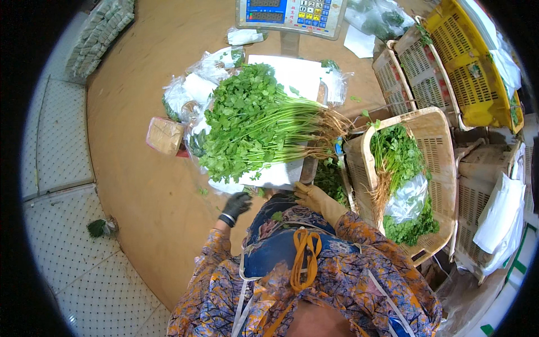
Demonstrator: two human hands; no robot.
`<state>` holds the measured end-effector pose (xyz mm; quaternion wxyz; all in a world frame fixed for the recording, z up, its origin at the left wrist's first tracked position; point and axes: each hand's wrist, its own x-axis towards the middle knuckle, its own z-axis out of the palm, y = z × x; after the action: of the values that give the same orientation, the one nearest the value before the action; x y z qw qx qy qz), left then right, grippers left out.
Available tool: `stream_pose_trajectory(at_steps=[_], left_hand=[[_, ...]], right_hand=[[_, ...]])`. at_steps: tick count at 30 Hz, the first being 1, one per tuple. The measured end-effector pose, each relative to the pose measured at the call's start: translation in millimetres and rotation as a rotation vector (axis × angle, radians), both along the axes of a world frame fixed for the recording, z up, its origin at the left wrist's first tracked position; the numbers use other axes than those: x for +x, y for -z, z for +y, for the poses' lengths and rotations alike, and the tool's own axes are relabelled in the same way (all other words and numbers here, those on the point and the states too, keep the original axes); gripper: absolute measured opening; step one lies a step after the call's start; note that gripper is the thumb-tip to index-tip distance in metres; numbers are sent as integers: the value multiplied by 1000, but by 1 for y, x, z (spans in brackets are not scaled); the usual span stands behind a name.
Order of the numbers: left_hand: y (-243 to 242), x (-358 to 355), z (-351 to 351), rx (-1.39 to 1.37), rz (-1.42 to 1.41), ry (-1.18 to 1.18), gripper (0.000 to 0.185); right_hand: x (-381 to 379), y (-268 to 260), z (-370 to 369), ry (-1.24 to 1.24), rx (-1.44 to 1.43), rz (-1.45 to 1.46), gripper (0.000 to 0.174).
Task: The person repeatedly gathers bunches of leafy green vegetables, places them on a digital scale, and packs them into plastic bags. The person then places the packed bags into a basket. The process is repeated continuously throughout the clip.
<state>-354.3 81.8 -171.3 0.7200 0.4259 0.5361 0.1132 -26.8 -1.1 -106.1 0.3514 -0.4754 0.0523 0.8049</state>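
Observation:
A large heap of leafy green herbs (252, 122), seemingly coriander, lies on white sheets (290, 71) over a weighing scale's platform. Its leaves spread to the left, while brown roots hang past the right edge. My left hand (236, 206), in a black glove, is below the platform's near edge, close to a few loose leaves; its fingers are blurred. At the near right corner of the white sheet, my right hand (318, 199) wears a tan rubber glove. Its fingertips are at or against that corner, and the grip is partly hidden.
The scale's display panel (290, 16) stands beyond the heap. Plastic-wrapped bundles (200, 90) and a wrapped tan block (165, 135) lie to the left. A cream plastic crate (440, 168) at right holds more rooted greens (396, 156). A yellow crate (467, 63) and several pale crates stand behind it.

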Motion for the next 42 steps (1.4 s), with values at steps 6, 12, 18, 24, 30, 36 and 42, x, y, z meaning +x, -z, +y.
stream_pose_trajectory(at_steps=[6,12,18,24,30,36,42], left_hand=[[-71,88,-37,-40,-36,370,32],[-65,100,-57,304,1,334,28],[-150,134,-1,1498,623,601,53],[-149,140,117,1745,843,808,59],[-152,159,163,1789,913,894,73],[-170,147,177,1768,648,1099,71],[-180,176,226,798,180,1328,61]], right_hand=[[-27,-20,15,59,-92,-119,51],[-17,-42,21,101,193,96,14],[2,-117,76,509,384,382,16],[27,-106,151,659,490,170,23],[26,-95,231,-358,904,-1706,34],[30,-90,241,-992,683,-1186,46],[31,-101,198,-800,701,-1047,54]])
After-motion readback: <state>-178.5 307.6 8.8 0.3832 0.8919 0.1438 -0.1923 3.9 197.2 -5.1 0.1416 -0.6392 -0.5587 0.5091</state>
